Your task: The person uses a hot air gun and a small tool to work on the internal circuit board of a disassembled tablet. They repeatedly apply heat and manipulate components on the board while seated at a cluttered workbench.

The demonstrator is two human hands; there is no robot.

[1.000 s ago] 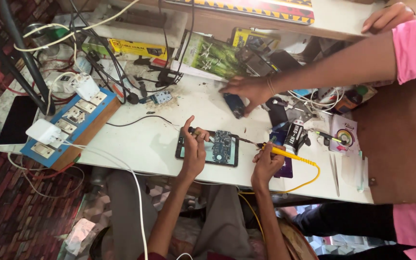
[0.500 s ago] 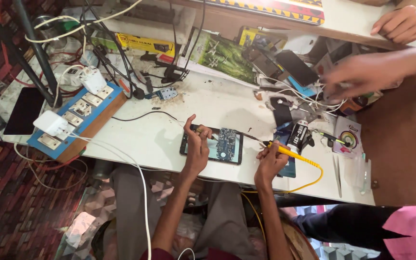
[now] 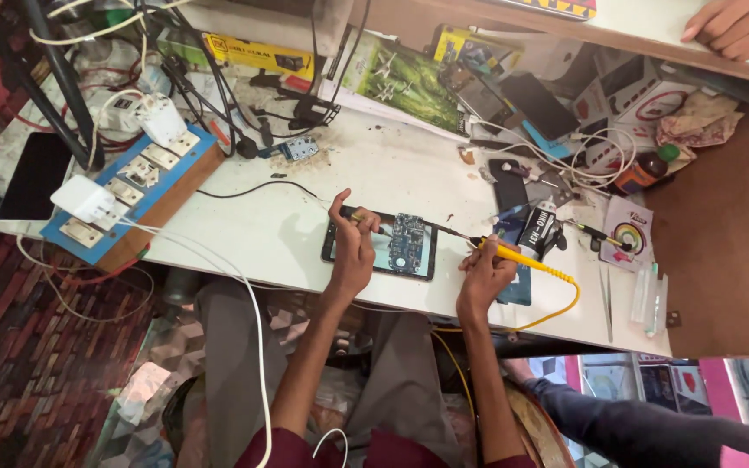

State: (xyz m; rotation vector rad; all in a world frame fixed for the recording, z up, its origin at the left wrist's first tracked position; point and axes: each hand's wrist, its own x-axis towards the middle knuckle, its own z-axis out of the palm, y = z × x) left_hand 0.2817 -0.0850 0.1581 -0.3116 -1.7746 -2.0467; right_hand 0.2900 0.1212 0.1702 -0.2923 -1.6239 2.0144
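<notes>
Opened phone [image 3: 394,247] lies flat near the front edge of the white workbench [image 3: 270,225], circuit board [image 3: 407,241] exposed. Left hand [image 3: 353,247] rests on its left end — fingers pinched round a thin tool [image 3: 366,217]. Right hand [image 3: 485,269] grips a yellow soldering iron [image 3: 513,256], tip aimed at the board.

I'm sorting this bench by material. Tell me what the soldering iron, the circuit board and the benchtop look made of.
Soldering iron: glossy yellow plastic handle, thin dark metal tip.
Circuit board: blue laminate, probably fibreglass, dotted with small metallic parts.
Benchtop: smooth white laminate or painted board, stained brown in places; which, I cannot tell.
</notes>
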